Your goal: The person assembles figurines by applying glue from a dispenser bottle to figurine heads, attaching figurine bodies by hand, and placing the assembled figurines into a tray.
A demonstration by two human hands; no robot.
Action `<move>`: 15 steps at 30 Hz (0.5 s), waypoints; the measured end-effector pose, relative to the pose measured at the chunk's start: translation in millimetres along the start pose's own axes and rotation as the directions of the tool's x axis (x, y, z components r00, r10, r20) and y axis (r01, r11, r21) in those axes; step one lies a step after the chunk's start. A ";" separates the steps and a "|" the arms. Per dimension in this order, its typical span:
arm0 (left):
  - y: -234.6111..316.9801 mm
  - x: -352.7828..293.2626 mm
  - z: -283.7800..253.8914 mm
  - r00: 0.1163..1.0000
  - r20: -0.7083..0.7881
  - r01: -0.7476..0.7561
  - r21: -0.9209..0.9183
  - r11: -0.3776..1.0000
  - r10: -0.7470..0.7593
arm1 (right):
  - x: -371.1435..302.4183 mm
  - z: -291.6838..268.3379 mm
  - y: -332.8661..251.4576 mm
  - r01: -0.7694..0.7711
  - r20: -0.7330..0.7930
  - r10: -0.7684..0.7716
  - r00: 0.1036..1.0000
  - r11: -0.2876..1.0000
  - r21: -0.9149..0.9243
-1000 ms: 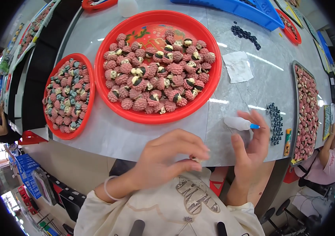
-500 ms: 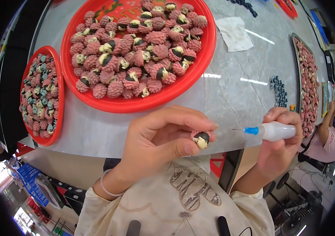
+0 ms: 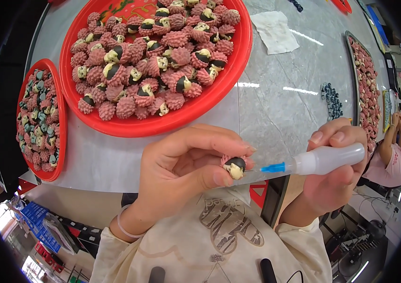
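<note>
Between its thumb and fingers, my left hand (image 3: 181, 165) pinches a small figurine (image 3: 235, 166) with a pink bumpy body, a black band and a cream front. My right hand (image 3: 334, 172) grips a white squeeze bottle (image 3: 330, 159) fitted with a blue needle tip (image 3: 274, 167). The thin needle points left and reaches the right side of the figurine; whether it touches cannot be made out. Beyond my left hand stands a large red tray (image 3: 162, 126) heaped with similar pink, black and cream figurines (image 3: 177, 40).
A smaller red tray (image 3: 62, 137) of pink and grey-blue pieces stands at the left. A white cloth (image 3: 274, 32), a cluster of dark blue pieces (image 3: 332, 101) and a metal tray (image 3: 351, 42) of pink pieces lie right. Another person (image 3: 391, 158) sits at the far right.
My right hand has brought the bottle leftward and its needle tip close to the figurine, with the bottle tilting. My left hand keeps its pinch. The whole view has shifted slightly.
</note>
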State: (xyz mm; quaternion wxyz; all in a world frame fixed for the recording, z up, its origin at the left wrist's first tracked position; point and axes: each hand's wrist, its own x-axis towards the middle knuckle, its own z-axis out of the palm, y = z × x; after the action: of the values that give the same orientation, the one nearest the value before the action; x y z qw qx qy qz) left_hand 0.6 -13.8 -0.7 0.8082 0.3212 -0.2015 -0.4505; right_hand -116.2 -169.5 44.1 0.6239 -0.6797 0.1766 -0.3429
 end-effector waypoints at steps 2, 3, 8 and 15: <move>0.3 0.0 -0.1 1.000 0.000 0.002 0.003 1.000 -0.002 | -1.3 -1.9 2.3 0.010 -0.023 -0.011 1.000 1.000 -0.016; 0.7 0.0 -0.1 1.000 -0.011 0.007 0.021 1.000 -0.006 | -2.4 -7.7 4.4 0.136 0.041 -0.134 0.990 0.989 -0.063; 3.5 2.0 11.1 0.976 -0.210 0.077 0.120 0.990 -0.051 | -5.3 -12.9 -13.1 0.290 0.294 -0.233 0.927 0.942 -0.168; 3.8 2.9 10.6 0.975 -0.214 0.084 0.110 0.990 -0.059 | -2.1 -11.7 -18.1 0.415 0.409 -0.294 0.864 0.876 -0.248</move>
State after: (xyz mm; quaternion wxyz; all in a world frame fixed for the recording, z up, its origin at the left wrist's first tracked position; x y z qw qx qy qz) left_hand -2.2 -18.5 9.6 0.7878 0.4214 -0.1295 -0.4302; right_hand -129.1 -173.7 60.9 0.4489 -0.8454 -0.0154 -0.2889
